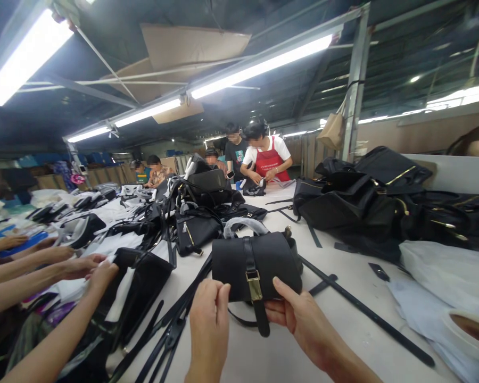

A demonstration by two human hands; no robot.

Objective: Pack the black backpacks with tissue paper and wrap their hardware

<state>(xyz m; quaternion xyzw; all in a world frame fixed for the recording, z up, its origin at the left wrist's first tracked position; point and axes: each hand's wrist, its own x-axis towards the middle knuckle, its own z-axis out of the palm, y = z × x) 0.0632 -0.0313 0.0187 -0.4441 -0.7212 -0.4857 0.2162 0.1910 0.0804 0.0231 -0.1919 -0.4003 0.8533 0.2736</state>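
A small black handbag [259, 266] stands tilted in front of me, its flap facing me. A strap with a gold buckle [254, 287] runs down the flap, and the strap's tip hangs below. White wrapping covers the top handle [245, 226]. My right hand [299, 314] grips the lower right edge of the bag, thumb on the flap and fingers beneath. At the lower left corner, my left hand [208, 319] is closed with its fingers curled; whatever it may hold is hidden.
Long black straps [367, 314] lie on the pale table [303, 351]. Black bags are heaped behind [207, 197] and at right [351, 207]. Plastic wrapping [443, 271] and a tape roll [473, 330] lie right. Other people's hands [99, 271] work at left; a person in a red apron [269, 159] stands opposite.
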